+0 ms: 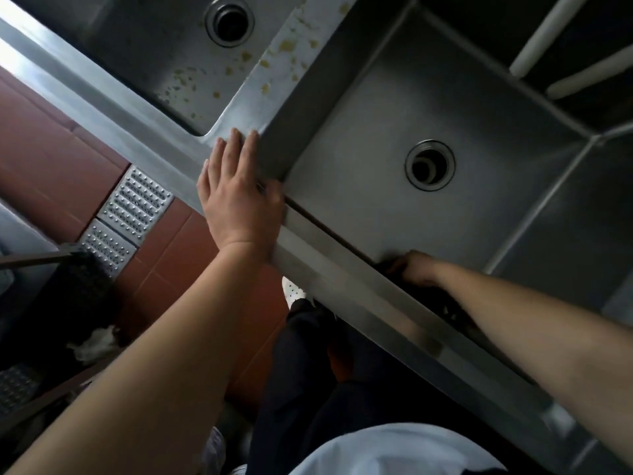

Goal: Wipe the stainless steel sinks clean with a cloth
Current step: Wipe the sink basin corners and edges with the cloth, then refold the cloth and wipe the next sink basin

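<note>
Two stainless steel sinks sit side by side. The right sink [394, 108] has a round drain [430, 165] and looks free of stains. The left sink [144, 60] and the divider [291, 46] between them carry yellowish spots. My left hand [236, 190] rests flat, fingers straight, on the front rim at the divider. My right hand [416, 269] reaches down inside the right sink against its near wall and holds a dark cloth [387, 265], mostly hidden by the rim [342, 265].
Red floor tiles [51, 166] and a perforated metal floor grate [133, 204] lie to the left below the counter. A dark crate [82, 286] stands on the floor. White pipes [548, 32] run behind the sink at top right. My shoe [293, 291] shows under the rim.
</note>
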